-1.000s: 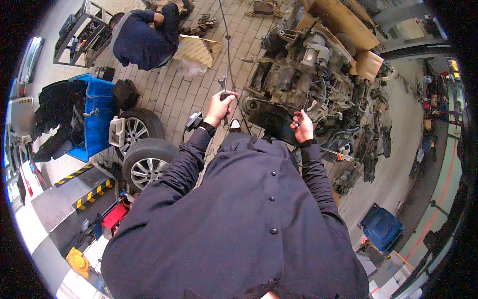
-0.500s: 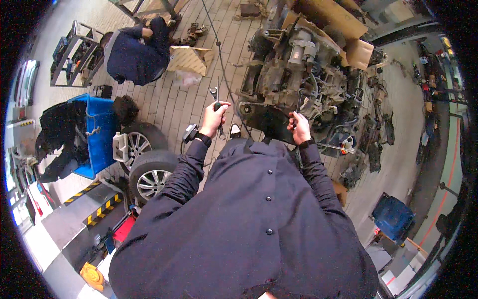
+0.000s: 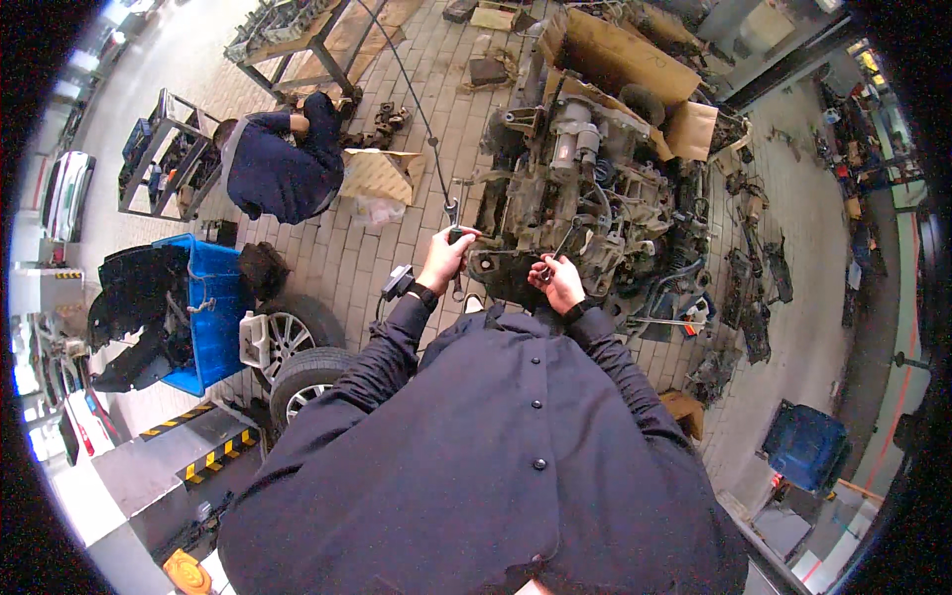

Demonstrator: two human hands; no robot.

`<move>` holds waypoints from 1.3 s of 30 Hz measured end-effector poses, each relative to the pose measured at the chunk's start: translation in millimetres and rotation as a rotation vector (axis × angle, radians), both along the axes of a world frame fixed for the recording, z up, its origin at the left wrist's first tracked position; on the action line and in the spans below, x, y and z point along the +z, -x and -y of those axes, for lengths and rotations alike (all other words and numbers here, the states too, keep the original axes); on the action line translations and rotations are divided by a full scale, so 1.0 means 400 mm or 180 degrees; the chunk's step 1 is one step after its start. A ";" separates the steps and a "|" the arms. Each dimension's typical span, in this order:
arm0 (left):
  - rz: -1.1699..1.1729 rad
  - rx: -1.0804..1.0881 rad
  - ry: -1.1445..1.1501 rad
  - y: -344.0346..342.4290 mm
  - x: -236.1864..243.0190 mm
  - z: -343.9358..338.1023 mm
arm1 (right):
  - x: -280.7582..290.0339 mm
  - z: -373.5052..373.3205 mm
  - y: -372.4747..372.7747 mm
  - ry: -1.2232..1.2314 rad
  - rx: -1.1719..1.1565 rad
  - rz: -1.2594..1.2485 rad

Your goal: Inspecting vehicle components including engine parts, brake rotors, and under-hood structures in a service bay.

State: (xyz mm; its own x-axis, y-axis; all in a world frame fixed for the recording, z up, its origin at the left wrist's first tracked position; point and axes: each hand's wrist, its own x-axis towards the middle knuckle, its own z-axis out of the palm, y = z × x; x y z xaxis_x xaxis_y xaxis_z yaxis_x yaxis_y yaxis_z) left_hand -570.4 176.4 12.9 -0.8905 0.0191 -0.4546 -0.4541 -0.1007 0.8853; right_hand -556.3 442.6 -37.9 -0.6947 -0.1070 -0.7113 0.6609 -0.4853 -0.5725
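- Our left hand (image 3: 443,260) closes its grip around a wrench (image 3: 453,226), upright at frame centre, beside the engine (image 3: 585,198).
- Our right hand (image 3: 558,282) touches the engine's lower edge, seemingly steadying; we cannot tell its grip.

Left hand (image 3: 443,256) grips wrench (image 3: 453,220) (right hand (image 3: 558,282) touches engine (image 3: 585,198)).

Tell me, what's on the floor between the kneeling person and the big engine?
In the head view, a folded cardboard piece and a clear plastic bag lie on the brick floor between the kneeling person and the engine.
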 end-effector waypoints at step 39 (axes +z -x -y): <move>-0.0663 -0.0494 0.0041 0.085 -0.066 -0.085 | 0.082 -0.089 -0.036 -0.0104 -0.0445 -0.0838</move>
